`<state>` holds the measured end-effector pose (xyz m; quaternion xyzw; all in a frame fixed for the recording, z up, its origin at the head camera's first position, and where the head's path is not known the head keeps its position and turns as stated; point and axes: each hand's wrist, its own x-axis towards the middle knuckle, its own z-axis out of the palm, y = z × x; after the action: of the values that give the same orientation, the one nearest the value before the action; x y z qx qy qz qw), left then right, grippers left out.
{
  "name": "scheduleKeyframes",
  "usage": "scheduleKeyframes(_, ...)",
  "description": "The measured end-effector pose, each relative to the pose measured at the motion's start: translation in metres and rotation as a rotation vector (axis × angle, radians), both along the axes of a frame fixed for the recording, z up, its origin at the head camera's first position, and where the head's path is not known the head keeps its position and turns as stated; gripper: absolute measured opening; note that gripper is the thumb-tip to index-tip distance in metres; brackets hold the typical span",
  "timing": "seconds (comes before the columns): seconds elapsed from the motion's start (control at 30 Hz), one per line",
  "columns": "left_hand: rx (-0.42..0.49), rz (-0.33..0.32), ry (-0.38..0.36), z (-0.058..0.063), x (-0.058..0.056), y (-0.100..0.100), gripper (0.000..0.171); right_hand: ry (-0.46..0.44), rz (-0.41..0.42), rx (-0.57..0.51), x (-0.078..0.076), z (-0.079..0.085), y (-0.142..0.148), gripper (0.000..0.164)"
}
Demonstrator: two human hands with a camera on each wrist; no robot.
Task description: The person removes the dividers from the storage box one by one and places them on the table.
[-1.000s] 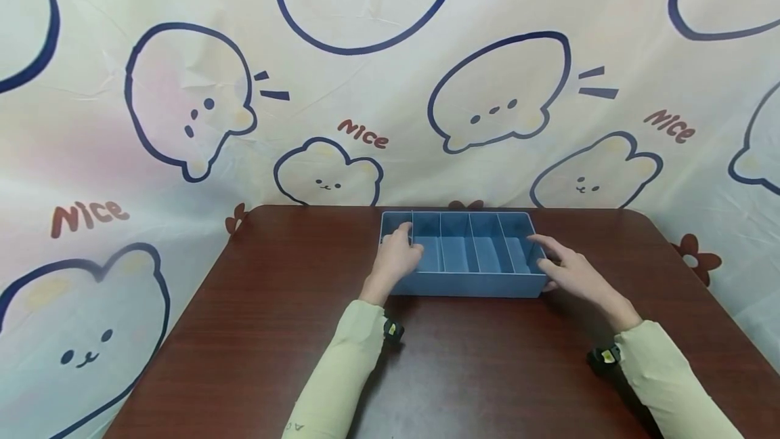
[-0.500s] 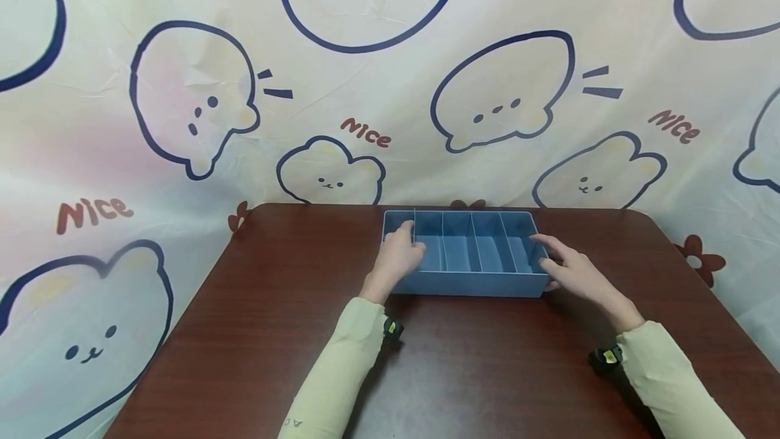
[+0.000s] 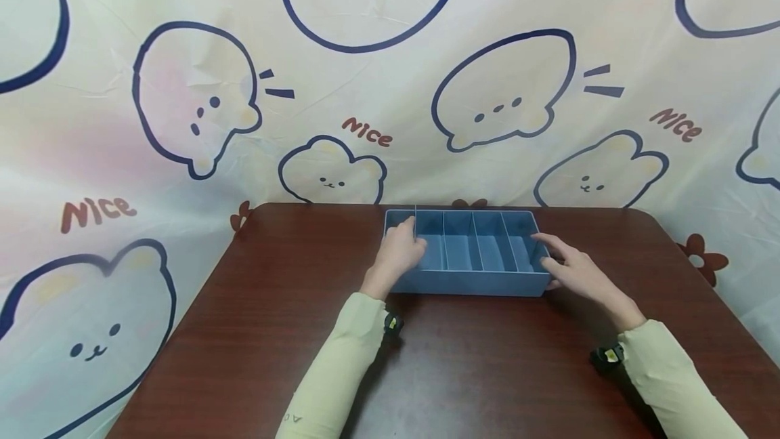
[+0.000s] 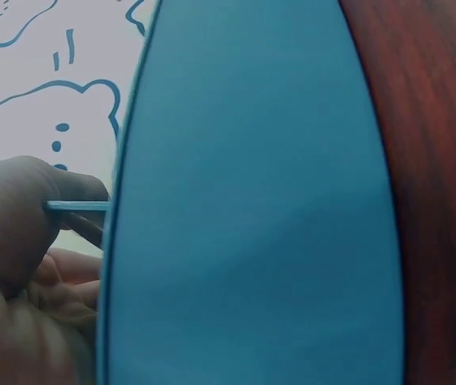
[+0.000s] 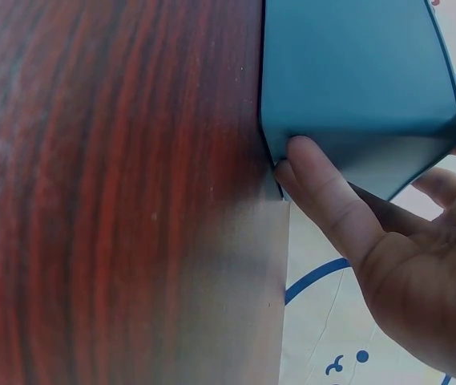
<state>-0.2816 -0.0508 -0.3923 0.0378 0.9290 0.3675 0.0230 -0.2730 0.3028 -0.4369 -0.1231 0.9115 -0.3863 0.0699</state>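
Observation:
A blue divided storage box [image 3: 469,283] lies lengthwise on the table, with thin upright dividers making several compartments. My left hand [image 3: 399,249] reaches over its left end and pinches the leftmost divider [image 3: 416,212], whose top edge stands slightly above the rim. In the left wrist view, the thin edge of that divider [image 4: 79,206] lies between thumb and finger of the left hand [image 4: 27,249]. At the box's right end, my right hand [image 3: 573,273] grips the end wall. Its fingertips [image 5: 304,152] press the outside near the bottom in the right wrist view.
The dark brown wooden table [image 3: 475,364] extends in front of the box and to both sides. Behind it hangs a pale cloth [image 3: 408,80] printed with cartoon animals. Inside the visible compartments there are only bare walls and floor.
The leftmost divider and my left fingers have risen slightly against the box rim. My right hand keeps its place at the right end. The whole view has shifted a little.

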Motion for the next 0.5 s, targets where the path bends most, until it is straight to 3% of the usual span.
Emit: scheduleKeyframes(0.5, -0.047, 0.016, 0.014, 0.014, 0.003, 0.002, 0.057, -0.006, -0.002, 0.009, -0.001, -0.002, 0.001, 0.057)
